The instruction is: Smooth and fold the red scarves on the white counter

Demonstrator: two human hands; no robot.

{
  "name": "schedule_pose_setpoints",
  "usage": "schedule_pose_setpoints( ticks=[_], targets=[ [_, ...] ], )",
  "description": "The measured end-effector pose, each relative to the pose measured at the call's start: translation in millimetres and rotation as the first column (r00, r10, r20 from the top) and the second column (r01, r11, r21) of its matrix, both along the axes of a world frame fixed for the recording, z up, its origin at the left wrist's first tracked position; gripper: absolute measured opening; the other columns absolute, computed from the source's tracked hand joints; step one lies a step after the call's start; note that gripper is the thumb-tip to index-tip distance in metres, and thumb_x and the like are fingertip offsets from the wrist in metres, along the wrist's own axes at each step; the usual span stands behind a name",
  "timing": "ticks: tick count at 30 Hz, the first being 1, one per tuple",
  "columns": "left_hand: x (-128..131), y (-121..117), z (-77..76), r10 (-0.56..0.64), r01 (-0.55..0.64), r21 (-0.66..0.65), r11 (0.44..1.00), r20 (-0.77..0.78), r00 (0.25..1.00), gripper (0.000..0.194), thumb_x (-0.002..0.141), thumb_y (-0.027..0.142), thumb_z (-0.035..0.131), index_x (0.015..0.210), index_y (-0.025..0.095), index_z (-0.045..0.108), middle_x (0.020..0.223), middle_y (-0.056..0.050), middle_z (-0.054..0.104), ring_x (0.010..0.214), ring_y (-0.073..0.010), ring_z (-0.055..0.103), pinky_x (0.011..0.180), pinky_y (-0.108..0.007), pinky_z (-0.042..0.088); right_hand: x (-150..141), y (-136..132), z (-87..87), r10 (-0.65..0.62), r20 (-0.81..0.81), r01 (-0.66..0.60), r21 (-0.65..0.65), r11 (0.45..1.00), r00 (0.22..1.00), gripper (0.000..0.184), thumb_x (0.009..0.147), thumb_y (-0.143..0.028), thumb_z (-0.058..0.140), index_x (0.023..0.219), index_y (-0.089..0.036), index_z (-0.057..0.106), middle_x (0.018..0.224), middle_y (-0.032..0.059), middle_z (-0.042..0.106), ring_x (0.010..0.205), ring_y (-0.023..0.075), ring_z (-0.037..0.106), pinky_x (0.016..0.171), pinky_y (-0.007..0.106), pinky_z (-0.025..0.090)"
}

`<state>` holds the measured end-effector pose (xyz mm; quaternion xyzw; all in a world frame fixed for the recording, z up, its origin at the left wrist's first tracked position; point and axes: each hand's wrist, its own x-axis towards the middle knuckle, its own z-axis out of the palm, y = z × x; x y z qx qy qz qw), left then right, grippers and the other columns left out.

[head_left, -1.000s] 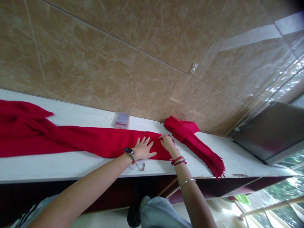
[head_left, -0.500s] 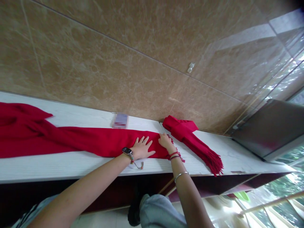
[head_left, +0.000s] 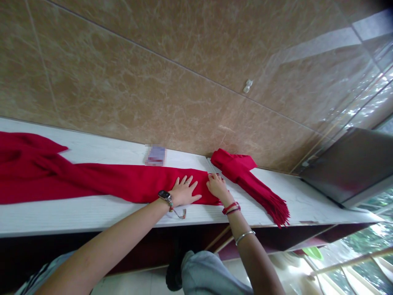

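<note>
A long red scarf [head_left: 104, 178] lies lengthwise along the white counter, bunched and overlapping at the far left. My left hand [head_left: 184, 192] rests flat on it near the right end, fingers spread. At the scarf's fringed end is my right hand [head_left: 217, 186], its fingers curled down on the upper part of the edge and covering much of the fringe. Just right of that hand lies a second red fringed piece [head_left: 248, 176], folded over at its top, with its tassels pointing toward the counter's front edge.
The white counter [head_left: 92, 213] runs along a brown tiled wall [head_left: 138, 90]. A small blurred purple packet [head_left: 156, 155] sits behind the scarf. At the right end stands a grey box-like object [head_left: 346, 168]. Open shelving is below the counter.
My right hand has shifted slightly right, from the scarf's upper corner onto its fringe, and its forearm has swung right. My left hand stays in place.
</note>
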<state>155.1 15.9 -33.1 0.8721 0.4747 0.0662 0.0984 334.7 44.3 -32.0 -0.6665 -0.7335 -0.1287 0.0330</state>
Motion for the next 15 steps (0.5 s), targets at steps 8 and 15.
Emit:
schedule_pose_setpoints(
  ticks=[8, 15],
  targets=[
    [1.1, -0.2, 3.2, -0.004, 0.004, -0.013, 1.000, -0.012, 1.000, 0.073, 0.083, 0.061, 0.030, 0.140, 0.015, 0.026, 0.147, -0.015, 0.014, 0.134, -0.0328, 0.011, 0.104, -0.054, 0.012, 23.3, -22.0, -9.2, 0.370, 0.016, -0.368, -0.061, 0.928, 0.929, 0.046, 0.092, -0.028, 0.030, 0.135, -0.014, 0.035, 0.138, 0.0146, 0.038, 0.128, 0.0220, 0.032, 0.098, 0.042, 0.036],
    [2.3, 0.9, 3.6, 0.007, -0.008, -0.037, 0.999, -0.025, 1.000, 0.074, 0.082, 0.062, 0.030, 0.140, 0.017, 0.024, 0.148, -0.013, 0.011, 0.135, -0.0322, 0.009, 0.105, -0.053, 0.011, 33.5, -28.8, -6.2, 0.278, 0.036, -0.265, -0.208, 0.941, 0.960, 0.042, 0.092, -0.031, 0.029, 0.132, -0.024, 0.041, 0.144, 0.0088, 0.028, 0.132, 0.0286, 0.024, 0.097, 0.058, 0.030]
  ],
)
